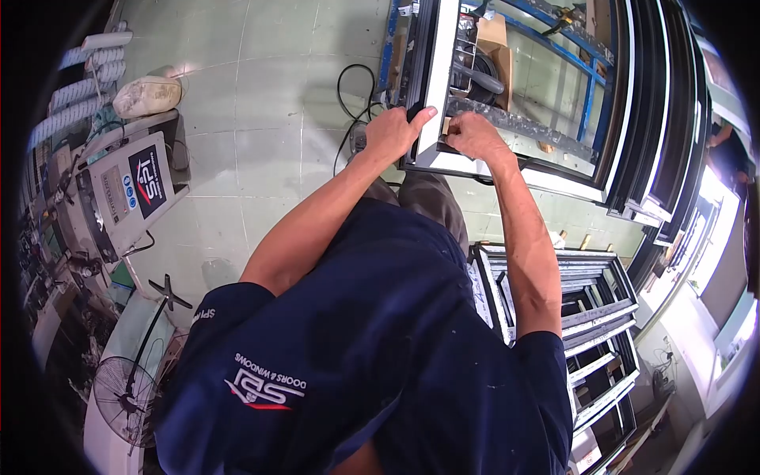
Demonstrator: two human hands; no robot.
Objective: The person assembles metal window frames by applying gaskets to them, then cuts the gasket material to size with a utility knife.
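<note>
A black and white window frame (435,89) lies on a blue metal stand (587,107), its near corner toward me. My left hand (390,133) grips the outer side of that corner, with the thumb laid on the white face and the fingers hidden below the edge. My right hand (478,136) is at the inner side of the same corner. Its fingers are curled closed, and whatever they hold is hidden. Just beyond the right hand, a grey-handled tool (481,80) lies by a cardboard box (500,57) inside the frame opening.
More dark frames (663,103) stand at the right. Several smaller frames (590,317) are stacked beside my right arm. At the left are a grey machine (127,190) and a fan (123,396). A black cable (342,83) lies on the tiled floor (237,103). A person (732,150) is at the far right.
</note>
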